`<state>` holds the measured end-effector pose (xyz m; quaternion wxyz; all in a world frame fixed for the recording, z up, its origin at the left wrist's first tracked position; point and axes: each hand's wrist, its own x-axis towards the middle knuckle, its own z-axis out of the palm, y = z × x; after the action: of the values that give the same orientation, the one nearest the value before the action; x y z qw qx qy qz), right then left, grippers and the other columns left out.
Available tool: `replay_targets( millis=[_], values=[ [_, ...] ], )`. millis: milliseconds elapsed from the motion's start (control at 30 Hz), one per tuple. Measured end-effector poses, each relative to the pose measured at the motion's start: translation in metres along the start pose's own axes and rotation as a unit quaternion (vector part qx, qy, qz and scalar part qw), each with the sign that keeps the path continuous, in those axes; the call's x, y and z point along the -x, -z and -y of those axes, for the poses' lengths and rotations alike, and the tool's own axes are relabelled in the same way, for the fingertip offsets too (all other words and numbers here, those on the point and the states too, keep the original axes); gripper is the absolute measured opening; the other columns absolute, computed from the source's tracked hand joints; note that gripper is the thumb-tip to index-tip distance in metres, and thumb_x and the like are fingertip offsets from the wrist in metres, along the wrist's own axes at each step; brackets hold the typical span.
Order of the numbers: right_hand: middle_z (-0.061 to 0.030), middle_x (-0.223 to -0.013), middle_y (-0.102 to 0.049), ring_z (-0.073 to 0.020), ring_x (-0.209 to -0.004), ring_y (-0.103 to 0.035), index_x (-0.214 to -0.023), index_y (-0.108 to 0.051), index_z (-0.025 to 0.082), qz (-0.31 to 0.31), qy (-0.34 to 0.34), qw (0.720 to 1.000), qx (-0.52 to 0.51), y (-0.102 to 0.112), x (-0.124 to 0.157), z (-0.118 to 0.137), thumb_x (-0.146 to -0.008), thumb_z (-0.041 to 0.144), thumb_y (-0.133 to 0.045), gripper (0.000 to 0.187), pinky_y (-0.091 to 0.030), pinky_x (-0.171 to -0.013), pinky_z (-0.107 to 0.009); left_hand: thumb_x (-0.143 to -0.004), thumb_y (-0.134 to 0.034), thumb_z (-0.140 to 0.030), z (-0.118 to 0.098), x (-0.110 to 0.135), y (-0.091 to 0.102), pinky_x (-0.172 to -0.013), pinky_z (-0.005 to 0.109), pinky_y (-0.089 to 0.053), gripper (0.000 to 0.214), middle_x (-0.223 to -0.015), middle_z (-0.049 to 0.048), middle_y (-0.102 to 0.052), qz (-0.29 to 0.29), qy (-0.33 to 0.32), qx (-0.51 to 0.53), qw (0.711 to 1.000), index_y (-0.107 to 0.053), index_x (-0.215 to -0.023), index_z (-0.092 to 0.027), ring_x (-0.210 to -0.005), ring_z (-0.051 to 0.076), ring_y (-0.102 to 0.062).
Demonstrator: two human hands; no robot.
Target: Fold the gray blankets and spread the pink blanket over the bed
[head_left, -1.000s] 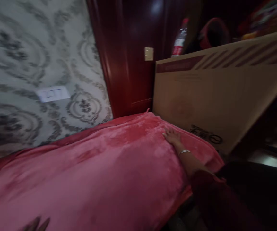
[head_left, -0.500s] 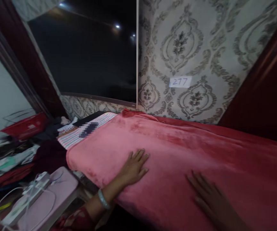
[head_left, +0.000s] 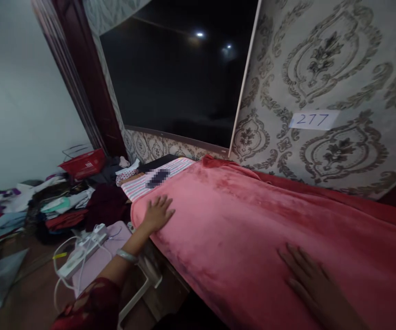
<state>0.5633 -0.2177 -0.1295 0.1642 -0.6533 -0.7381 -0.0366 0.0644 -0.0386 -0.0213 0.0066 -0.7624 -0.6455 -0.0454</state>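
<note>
A pink-red plush blanket [head_left: 218, 229] lies spread over a long surface against the wall. My left hand [head_left: 157, 214] rests flat on it near its left end, fingers spread, a bracelet [head_left: 127, 255] on the wrist. Farther right, my right hand [head_left: 309, 277] lies palm down on the same blanket, its fingers stretched out. Neither hand grips anything. Just past the blanket's left edge is a striped cloth [head_left: 134, 189] with a dark, pixelated item [head_left: 158, 178] on it.
A pink stool [head_left: 91, 270] with a white power strip [head_left: 82, 254] and loose cables stands at the left. Behind it are heaps of clothes [head_left: 70, 206] and a red bag [head_left: 82, 164]. A large television [head_left: 180, 78] hangs above the blanket, beside a paper marked 277 [head_left: 315, 120].
My left hand has slid left along the blanket toward its left end. The right hand stays flat on it. The view has turned left, showing more of the clothes and floor.
</note>
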Motion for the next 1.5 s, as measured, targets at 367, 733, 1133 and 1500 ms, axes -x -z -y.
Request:
replay_targets(
  millis=[367, 733, 1133, 1500],
  values=[
    [-0.0022, -0.158, -0.044, -0.0334, -0.145, -0.040, -0.150, -0.049, 0.038, -0.017, -0.007, 0.999, -0.026, -0.016, 0.006, -0.004, -0.095, 0.058, -0.030, 0.061, -0.033, -0.116, -0.061, -0.095, -0.041, -0.024, 0.062, -0.018, 0.016, -0.113, 0.051, -0.036, 0.045, -0.143, 0.0211, -0.053, -0.114, 0.049, -0.002, 0.992, -0.053, -0.137, -0.011, -0.137, 0.035, -0.043],
    [-0.0008, -0.161, -0.037, -0.0327, -0.146, -0.039, -0.153, -0.044, 0.038, -0.030, -0.002, 0.999, -0.013, -0.008, 0.007, 0.002, -0.097, 0.055, -0.030, 0.060, -0.031, -0.117, -0.063, -0.101, -0.041, -0.027, -0.027, -0.121, 0.006, -0.110, 0.045, -0.038, 0.037, -0.140, 0.0164, -0.057, -0.052, -0.094, 0.007, 0.994, -0.059, -0.130, -0.014, -0.133, 0.028, -0.048],
    [-0.0007, -0.162, -0.034, -0.0327, -0.147, -0.036, -0.155, -0.040, 0.038, -0.015, -0.010, 1.000, -0.018, -0.003, 0.005, 0.007, -0.100, 0.055, -0.032, 0.059, -0.028, -0.119, -0.064, -0.096, -0.063, -0.039, -0.005, -0.180, 0.027, -0.099, 0.049, -0.052, 0.035, -0.126, 0.0105, -0.063, -0.015, 0.013, -0.036, 0.999, -0.063, -0.122, -0.016, -0.115, 0.025, -0.062],
    [-0.0012, -0.161, -0.035, -0.0336, -0.144, -0.041, -0.155, -0.039, 0.040, -0.031, 0.001, 1.000, -0.003, 0.008, 0.003, 0.015, -0.101, 0.053, -0.035, 0.055, -0.034, -0.116, -0.064, -0.097, -0.048, -0.017, -0.019, -0.196, 0.034, -0.105, 0.047, -0.041, 0.038, -0.132, 0.0226, -0.062, -0.025, 0.070, -0.043, 0.996, -0.058, -0.134, -0.011, -0.136, 0.034, -0.047]
  ],
)
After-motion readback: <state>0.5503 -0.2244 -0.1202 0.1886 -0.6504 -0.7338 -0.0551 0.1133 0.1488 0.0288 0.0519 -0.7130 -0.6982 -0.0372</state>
